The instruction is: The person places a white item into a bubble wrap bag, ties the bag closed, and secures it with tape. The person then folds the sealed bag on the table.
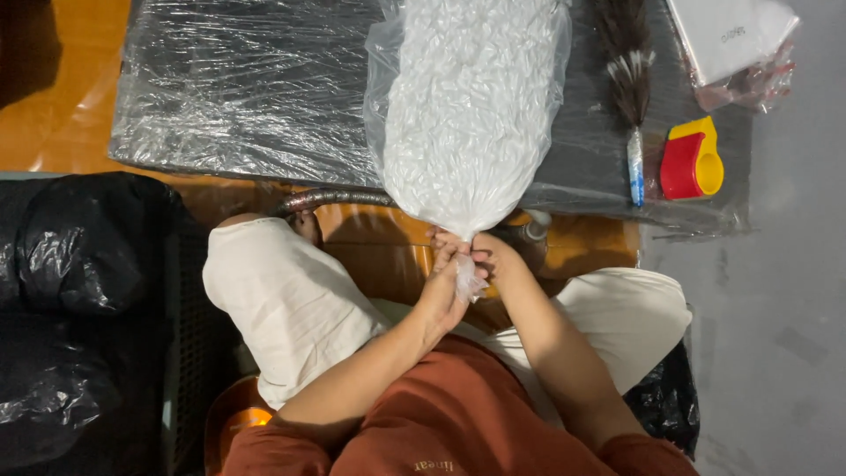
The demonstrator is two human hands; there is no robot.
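A long clear plastic bag (471, 106) stuffed with small white pieces lies across a low table wrapped in plastic film (238, 97). Its twisted neck hangs over the table's near edge toward me. My left hand (447, 286) and my right hand (487, 256) are both closed around that twisted neck, fingers overlapping just below the bag's bulge. I sit with my knees in light trousers on either side of my forearms.
A feather duster (627, 79) and a red and yellow tape dispenser (693, 159) lie on the table's right part, with a white packet (731, 40) at the far right corner. Black plastic bags (75, 256) are piled on my left. A grey floor (784, 308) lies on the right.
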